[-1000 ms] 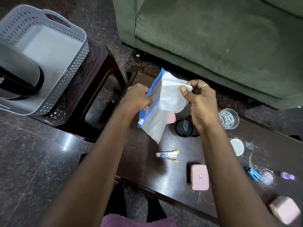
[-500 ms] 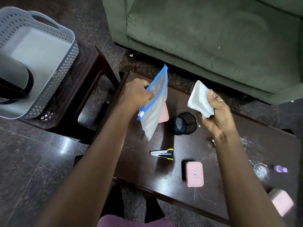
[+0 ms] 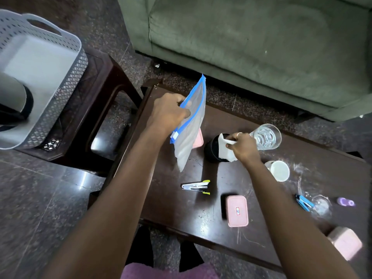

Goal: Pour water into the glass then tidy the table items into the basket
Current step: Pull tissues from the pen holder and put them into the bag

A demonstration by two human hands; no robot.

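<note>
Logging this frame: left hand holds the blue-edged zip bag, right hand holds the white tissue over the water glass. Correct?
Not quite. The head view shows the right hand pinching the white tissue over the black mesh cup, not the water glass, which stands beside it. The left hand does hold the blue-edged zip bag.
</note>
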